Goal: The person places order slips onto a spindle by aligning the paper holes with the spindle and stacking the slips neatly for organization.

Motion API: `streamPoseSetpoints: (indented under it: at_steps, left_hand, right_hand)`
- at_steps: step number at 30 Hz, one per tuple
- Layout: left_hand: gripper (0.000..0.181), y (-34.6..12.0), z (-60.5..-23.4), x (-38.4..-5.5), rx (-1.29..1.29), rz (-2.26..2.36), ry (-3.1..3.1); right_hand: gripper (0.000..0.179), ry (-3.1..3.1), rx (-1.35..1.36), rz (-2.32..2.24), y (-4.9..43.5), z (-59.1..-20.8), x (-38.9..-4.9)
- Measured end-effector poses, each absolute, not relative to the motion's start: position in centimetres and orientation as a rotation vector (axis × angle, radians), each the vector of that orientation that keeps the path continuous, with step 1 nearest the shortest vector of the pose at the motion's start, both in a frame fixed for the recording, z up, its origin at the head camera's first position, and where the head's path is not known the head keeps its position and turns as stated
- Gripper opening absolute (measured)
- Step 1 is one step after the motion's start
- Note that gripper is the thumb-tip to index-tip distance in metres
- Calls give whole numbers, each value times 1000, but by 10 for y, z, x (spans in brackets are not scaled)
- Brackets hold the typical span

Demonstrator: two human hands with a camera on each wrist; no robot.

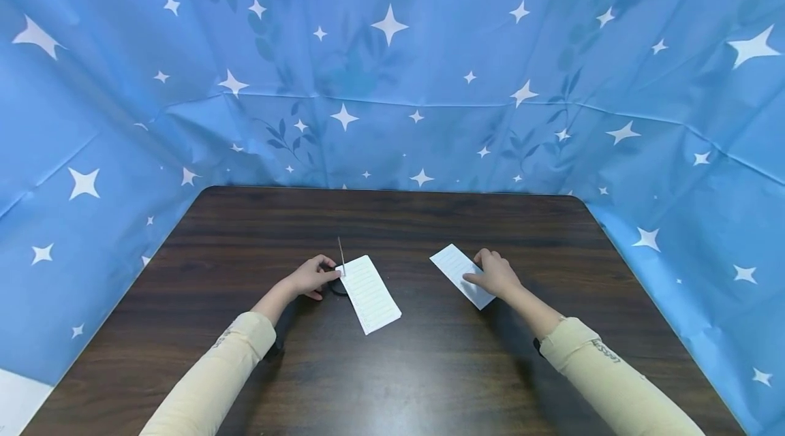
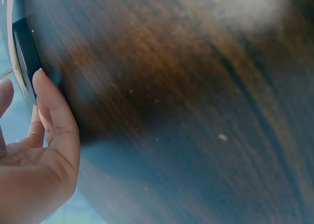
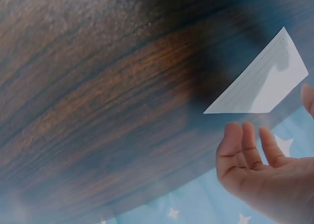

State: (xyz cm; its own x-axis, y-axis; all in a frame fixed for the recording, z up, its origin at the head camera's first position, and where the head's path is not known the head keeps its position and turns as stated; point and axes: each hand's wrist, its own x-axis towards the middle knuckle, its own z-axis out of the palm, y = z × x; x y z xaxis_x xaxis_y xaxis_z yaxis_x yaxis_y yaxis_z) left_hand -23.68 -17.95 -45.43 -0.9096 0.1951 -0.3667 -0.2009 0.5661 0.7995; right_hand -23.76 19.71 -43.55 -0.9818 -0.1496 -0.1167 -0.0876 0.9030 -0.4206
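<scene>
Several white lined paper slips (image 1: 371, 296) are stacked on a receipt spike, whose thin upright pin (image 1: 341, 255) pokes up through their far left corner. The spike's round black base (image 1: 338, 287) shows partly under the slips. My left hand (image 1: 311, 277) holds that base at its left edge, one finger reaching over by the slips' corner. In the left wrist view, fingertips meet the base's dark rim (image 2: 27, 52). To the right, a single lined slip (image 1: 456, 271) lies apart. My right hand (image 1: 495, 276) hovers over its right edge, fingers loosely bent, with a fingertip overlapping the slip.
A dark wood-grain table (image 1: 398, 381) carries everything. Behind it and along its sides hangs a blue curtain (image 1: 380, 68) with white stars. Bare tabletop lies between the stacked slips and the single one.
</scene>
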Motion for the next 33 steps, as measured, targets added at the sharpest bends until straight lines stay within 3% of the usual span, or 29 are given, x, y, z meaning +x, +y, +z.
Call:
streamPoseSetpoints:
  at_steps: [12,23,33]
  left_hand:
    - [37,-180,-454,-237,12,1285,2416]
    - [35,-178,-454,-235,25,1270,2430]
    - [35,-178,-454,-235,28,1275,2433]
  right_hand:
    - [66,2919,-112,-341,191,-440,-240]
    - [59,2865,-9,-437,193,-444,-243]
    - [54,2842,-197,-465,201,-446,-244]
